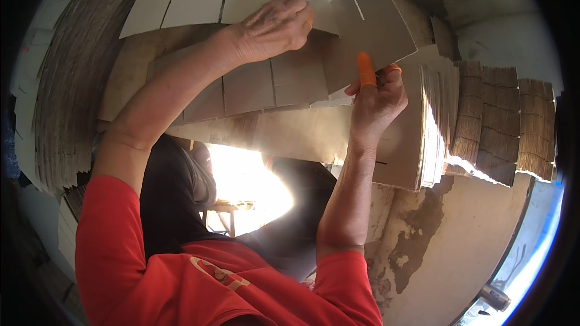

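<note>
My right hand [385, 99] grips the lower edge of a grey cardboard piece [377, 24] with a slot cut in its upper end. An orange finger cover lies against its face, and another orange band shows on the same hand. To the left, my left hand [275, 29] is closed, knuckles up, over slotted cardboard; what its fingertips pinch is hidden. An orange band shows on one of its fingers. A long pale cardboard strip [196, 0] with several slots lies beyond this hand. A greyer slotted strip [248, 87] lies nearer me, under my left forearm.
A tall stack of cardboard sheets [90, 66] stands at the left. More upright sheets [432, 121] and brown bundled stacks [498, 118] line the right. The wooden work surface [290, 133] ends above my lap. Bright light comes from below, near a small stool [223, 208].
</note>
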Tool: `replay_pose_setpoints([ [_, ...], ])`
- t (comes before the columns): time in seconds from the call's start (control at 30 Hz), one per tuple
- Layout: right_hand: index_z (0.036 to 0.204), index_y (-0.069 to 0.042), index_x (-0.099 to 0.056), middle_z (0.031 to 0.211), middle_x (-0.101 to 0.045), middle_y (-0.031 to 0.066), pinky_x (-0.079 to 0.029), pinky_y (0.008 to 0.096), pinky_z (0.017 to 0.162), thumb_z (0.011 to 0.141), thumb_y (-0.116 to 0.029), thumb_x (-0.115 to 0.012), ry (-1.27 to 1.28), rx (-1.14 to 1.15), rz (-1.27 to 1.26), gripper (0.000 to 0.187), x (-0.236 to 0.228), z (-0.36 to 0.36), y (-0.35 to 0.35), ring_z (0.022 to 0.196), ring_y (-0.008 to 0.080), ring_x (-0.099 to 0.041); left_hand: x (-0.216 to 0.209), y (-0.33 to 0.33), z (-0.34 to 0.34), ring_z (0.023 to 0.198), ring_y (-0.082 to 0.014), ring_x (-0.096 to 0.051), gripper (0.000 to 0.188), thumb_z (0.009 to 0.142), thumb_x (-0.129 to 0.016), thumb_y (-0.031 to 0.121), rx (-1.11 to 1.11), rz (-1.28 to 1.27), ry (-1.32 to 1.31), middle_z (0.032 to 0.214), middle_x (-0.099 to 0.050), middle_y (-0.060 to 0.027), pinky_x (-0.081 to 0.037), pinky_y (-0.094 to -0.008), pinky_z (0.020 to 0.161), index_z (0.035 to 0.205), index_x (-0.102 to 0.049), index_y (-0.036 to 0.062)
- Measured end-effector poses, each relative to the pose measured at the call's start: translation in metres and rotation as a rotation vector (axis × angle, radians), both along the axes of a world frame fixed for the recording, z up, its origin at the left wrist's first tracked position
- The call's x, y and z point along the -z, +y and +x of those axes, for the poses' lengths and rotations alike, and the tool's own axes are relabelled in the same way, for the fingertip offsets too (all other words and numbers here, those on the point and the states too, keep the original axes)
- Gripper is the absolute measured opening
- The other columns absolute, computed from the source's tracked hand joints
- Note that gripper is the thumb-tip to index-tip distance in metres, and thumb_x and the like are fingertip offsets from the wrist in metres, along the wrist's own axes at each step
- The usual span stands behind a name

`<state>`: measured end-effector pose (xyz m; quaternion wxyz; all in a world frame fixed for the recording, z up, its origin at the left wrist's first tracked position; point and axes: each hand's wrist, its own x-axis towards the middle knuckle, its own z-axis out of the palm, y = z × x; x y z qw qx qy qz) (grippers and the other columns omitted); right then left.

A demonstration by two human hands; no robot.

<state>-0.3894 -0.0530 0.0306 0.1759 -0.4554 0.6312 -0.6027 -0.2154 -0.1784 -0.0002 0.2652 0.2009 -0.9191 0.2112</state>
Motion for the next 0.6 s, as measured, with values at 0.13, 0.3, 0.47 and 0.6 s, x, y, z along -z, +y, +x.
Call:
replay_pose_setpoints([
  [0.13, 0.076, -0.001, -0.055, 0.059, -0.057, 0.0015, -0.039, 0.021, 0.042, 0.087, -0.004, -0.066, -0.019, -0.004, 0.006, 0.016, -0.002, -0.001, 0.002, 0.045, 0.005, -0.048, 0.002, 0.004, -0.005, 0.081, -0.0176, -0.048, 0.01, 0.066, -0.061, 0.005, -0.012, 0.005, 0.0, 0.087, -0.046, -0.0057, -0.046, -0.0287, 0.064, 0.075, -0.057, 0.0005],
  [0.3, 0.074, 0.0, -0.054, 0.058, -0.056, 0.0016, -0.037, 0.0213, 0.041, 0.087, -0.001, -0.065, -0.026, 0.04, -0.029, 0.017, 0.002, -0.001, 0.0, 0.044, 0.005, -0.047, 0.001, 0.018, -0.006, 0.08, -0.0177, -0.047, 0.016, 0.062, -0.062, 0.007, 0.039, -0.036, -0.008, 0.086, -0.049, -0.0058, -0.046, -0.0276, 0.061, 0.076, -0.062, -0.0009],
  [0.47, 0.076, 0.001, -0.055, 0.062, -0.057, 0.0025, -0.037, 0.0208, 0.042, 0.087, 0.003, -0.063, 0.017, 0.096, 0.011, 0.013, 0.004, -0.001, -0.001, 0.047, 0.0047, -0.047, -0.002, 0.061, -0.001, 0.078, -0.0176, -0.049, 0.02, 0.055, -0.066, 0.008, 0.097, -0.272, -0.047, 0.085, -0.056, -0.005, -0.047, -0.0248, 0.058, 0.073, -0.067, -0.001],
  [0.6, 0.075, 0.001, -0.054, 0.064, -0.057, 0.0032, -0.037, 0.0208, 0.042, 0.087, 0.003, -0.062, -0.01, 0.086, -0.025, 0.014, 0.006, 0.002, -0.001, 0.047, 0.0043, -0.046, 0.002, 0.08, 0.001, 0.079, -0.0171, -0.052, 0.031, 0.062, -0.073, 0.014, 0.125, -0.01, 0.112, 0.083, -0.06, -0.007, -0.05, -0.0262, 0.061, 0.087, -0.067, -0.0029],
])
